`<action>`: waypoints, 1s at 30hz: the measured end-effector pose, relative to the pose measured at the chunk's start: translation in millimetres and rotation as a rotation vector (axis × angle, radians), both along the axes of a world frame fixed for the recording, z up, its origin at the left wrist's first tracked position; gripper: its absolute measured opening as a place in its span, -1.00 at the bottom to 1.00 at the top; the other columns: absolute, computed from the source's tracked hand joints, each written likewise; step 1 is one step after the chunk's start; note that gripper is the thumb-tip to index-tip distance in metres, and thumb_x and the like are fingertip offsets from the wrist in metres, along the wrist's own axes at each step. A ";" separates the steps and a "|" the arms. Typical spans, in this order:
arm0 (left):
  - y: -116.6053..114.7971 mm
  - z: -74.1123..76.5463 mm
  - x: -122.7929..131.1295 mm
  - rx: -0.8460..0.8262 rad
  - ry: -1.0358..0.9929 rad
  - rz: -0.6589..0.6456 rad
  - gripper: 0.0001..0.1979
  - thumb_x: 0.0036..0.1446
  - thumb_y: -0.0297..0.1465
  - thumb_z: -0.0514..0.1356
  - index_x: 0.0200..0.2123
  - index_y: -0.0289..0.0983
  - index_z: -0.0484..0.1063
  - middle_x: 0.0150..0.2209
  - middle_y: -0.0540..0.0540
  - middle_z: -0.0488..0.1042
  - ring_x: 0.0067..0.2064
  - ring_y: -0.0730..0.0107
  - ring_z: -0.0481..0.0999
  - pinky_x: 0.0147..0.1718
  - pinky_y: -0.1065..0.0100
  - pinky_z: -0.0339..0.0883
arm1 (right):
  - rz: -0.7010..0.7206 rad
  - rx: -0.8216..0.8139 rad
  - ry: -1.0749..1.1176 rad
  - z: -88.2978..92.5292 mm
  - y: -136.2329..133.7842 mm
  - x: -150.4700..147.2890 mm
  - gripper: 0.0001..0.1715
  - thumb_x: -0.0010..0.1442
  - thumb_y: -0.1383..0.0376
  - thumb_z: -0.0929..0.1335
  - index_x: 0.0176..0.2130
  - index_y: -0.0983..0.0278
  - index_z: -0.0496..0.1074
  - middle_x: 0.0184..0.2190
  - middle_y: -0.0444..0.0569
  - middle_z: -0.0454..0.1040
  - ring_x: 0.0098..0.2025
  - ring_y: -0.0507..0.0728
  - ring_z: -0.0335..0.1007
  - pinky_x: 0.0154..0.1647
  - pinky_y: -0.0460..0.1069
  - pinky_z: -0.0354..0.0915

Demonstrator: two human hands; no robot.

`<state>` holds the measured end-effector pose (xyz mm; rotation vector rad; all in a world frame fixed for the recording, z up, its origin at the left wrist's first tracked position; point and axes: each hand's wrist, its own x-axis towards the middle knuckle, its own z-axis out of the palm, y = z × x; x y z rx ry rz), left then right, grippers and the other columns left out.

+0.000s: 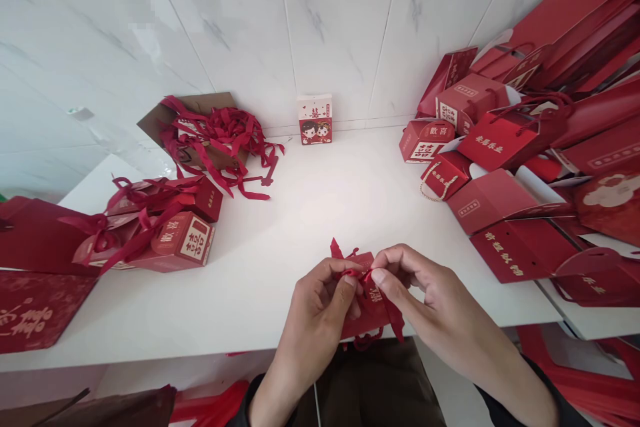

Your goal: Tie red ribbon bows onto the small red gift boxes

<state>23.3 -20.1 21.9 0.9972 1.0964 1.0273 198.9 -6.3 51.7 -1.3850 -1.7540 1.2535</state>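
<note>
At the front edge of the white table lies a small red gift box [376, 310] with gold lettering, partly covered by my hands. A dark red ribbon [363, 274] is looped over its top. My left hand [323, 297] pinches one part of the ribbon between thumb and fingers. Just to the right, my right hand [413, 280] pinches another part, close to the middle. Loose ribbon ends stick out above the box and hang at its right side. Fingers hide much of the knot area.
A brown carton [200, 107] full of red ribbons stands at the back left. Ribbon-tied boxes [173, 240] sit left, beside a large red box [40, 307]. A small cartoon-couple box [315, 120] stands by the wall. Many red boxes [500, 140] are piled right on the white table [280, 240].
</note>
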 end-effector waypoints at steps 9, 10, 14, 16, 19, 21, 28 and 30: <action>-2.1 3.3 3.2 0.011 0.030 -0.059 -0.75 0.26 -0.22 0.29 -0.09 -0.25 0.54 -0.36 -0.04 0.50 -0.33 0.42 0.46 -0.34 0.42 0.34 | -0.012 0.020 0.039 -4.5 1.4 -4.7 -0.75 0.45 0.08 0.28 -0.21 0.14 0.42 -0.30 -0.14 0.44 -0.30 0.09 0.34 -0.37 -0.04 0.28; -2.1 3.3 3.4 -0.005 0.026 -0.040 -0.75 0.25 -0.20 0.30 -0.16 -0.26 0.54 -0.41 -0.02 0.47 -0.38 0.44 0.42 -0.39 0.44 0.31 | -0.016 0.040 0.012 -4.8 1.4 -4.2 -0.75 0.44 0.09 0.29 -0.22 0.14 0.43 -0.28 -0.12 0.45 -0.31 0.09 0.34 -0.36 -0.03 0.28; -0.4 2.6 4.1 -0.040 -0.004 -0.006 -0.72 0.23 -0.16 0.30 -0.25 -0.29 0.51 -0.50 0.03 0.40 -0.46 0.49 0.32 -0.45 0.46 0.23 | -0.040 0.157 -0.150 -4.7 -1.8 0.2 -0.80 0.43 0.12 0.29 -0.19 0.12 0.45 -0.16 -0.04 0.47 -0.21 0.16 0.36 -0.32 0.00 0.33; 0.0 2.4 4.3 -0.038 -0.024 -0.019 -0.73 0.23 -0.17 0.30 -0.23 -0.29 0.51 -0.48 0.03 0.40 -0.44 0.50 0.32 -0.44 0.46 0.24 | -0.036 0.226 -0.200 -3.8 -3.6 1.0 -0.85 0.42 0.17 0.30 -0.10 0.10 0.45 -0.11 -0.03 0.49 -0.15 0.18 0.37 -0.24 0.03 0.36; -1.2 1.7 2.9 -0.029 -0.017 -0.050 -0.75 0.28 -0.19 0.26 -0.16 -0.26 0.51 -0.44 0.03 0.43 -0.40 0.49 0.36 -0.38 0.46 0.30 | -0.015 0.283 -0.233 -2.5 -3.5 -0.8 -0.87 0.40 0.26 0.29 -0.11 0.11 0.44 -0.16 -0.05 0.53 -0.19 0.17 0.40 -0.19 0.05 0.37; -2.4 1.4 0.8 -0.022 0.011 -0.067 -0.76 0.31 -0.21 0.22 -0.10 -0.24 0.50 -0.39 0.01 0.47 -0.36 0.47 0.41 -0.33 0.45 0.35 | -0.017 0.280 -0.251 -2.1 -1.9 -2.3 -0.86 0.40 0.30 0.27 -0.17 0.13 0.43 -0.20 -0.07 0.53 -0.24 0.15 0.40 -0.23 0.03 0.37; 1.6 2.0 1.3 -0.016 -0.023 0.016 -0.76 0.33 -0.20 0.20 -0.14 -0.27 0.46 -0.37 0.00 0.48 -0.43 0.50 0.43 -0.39 0.44 0.35 | 0.012 0.173 -0.168 -0.3 -3.7 -2.6 -0.86 0.42 0.22 0.26 -0.20 0.13 0.40 -0.27 -0.13 0.49 -0.32 0.10 0.34 -0.34 -0.03 0.32; 2.9 2.4 3.7 -0.038 -0.052 0.033 -0.75 0.31 -0.19 0.22 -0.14 -0.28 0.43 -0.38 0.00 0.49 -0.47 0.52 0.39 -0.46 0.46 0.31 | 0.023 0.116 -0.117 0.1 -4.5 -4.0 -0.86 0.41 0.22 0.28 -0.19 0.12 0.42 -0.29 -0.14 0.48 -0.33 0.08 0.33 -0.36 -0.04 0.31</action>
